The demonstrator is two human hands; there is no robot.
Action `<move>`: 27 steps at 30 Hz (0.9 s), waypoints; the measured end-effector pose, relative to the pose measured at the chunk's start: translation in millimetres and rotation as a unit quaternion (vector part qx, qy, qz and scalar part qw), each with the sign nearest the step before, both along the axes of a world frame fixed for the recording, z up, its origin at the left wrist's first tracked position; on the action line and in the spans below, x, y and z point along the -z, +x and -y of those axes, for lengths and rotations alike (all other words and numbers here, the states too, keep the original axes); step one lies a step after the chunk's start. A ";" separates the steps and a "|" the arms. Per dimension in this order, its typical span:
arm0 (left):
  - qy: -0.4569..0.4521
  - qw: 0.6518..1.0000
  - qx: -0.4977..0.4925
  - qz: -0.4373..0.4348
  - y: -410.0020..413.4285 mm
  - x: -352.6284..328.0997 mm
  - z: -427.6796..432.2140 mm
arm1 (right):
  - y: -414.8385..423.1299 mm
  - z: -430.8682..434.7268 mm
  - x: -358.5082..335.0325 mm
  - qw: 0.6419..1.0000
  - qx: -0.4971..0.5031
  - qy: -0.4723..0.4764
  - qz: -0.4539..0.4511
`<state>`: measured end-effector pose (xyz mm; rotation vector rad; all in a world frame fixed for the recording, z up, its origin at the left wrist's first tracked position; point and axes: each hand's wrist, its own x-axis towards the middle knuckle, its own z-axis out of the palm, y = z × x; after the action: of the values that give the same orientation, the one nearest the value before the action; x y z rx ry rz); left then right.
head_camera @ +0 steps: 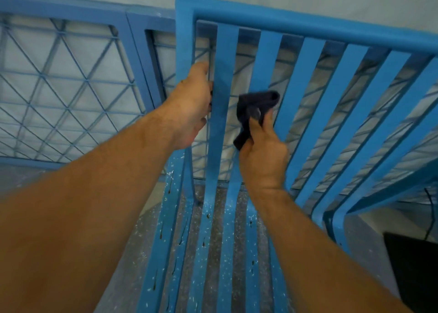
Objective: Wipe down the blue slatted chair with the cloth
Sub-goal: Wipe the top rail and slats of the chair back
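Blue slatted chair [315,104] close ahead, filling centre and right, backrest upright, seat slats running down to the bottom edge, flecked with pale specks and dark drips. Dark cloth [254,113] bunched against the backrest, between 2 slats near its left edge. Right hand [262,154] pinching the cloth, thumb on top. Left hand [193,106] curled around the backrest's left upright. Blue lattice railing [66,87] behind, at left.

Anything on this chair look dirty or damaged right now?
Yes: the seat slats are peppered with white specks and dark drip streaks, unlike the clean backrest slats. No breakage shows.
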<state>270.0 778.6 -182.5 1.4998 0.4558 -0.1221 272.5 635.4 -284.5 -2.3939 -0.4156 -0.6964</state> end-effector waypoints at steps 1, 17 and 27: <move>-0.004 1.000 0.009 0.007 0.5 2.1 -1.5 | -7.9 3.0 15.8 1.000 0.001 0.000 -0.020; 0.065 0.998 -0.013 -0.001 -1.3 3.8 6.3 | -28.8 10.4 -28.9 0.994 0.010 0.105 0.027; 0.057 0.997 -0.037 0.025 -3.0 2.9 8.8 | -35.3 4.8 59.0 0.994 0.020 -0.051 -0.096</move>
<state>267.0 769.8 -185.4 1.5924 0.4839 -0.0012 237.2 630.6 -343.5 -2.5431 -0.3310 -0.4654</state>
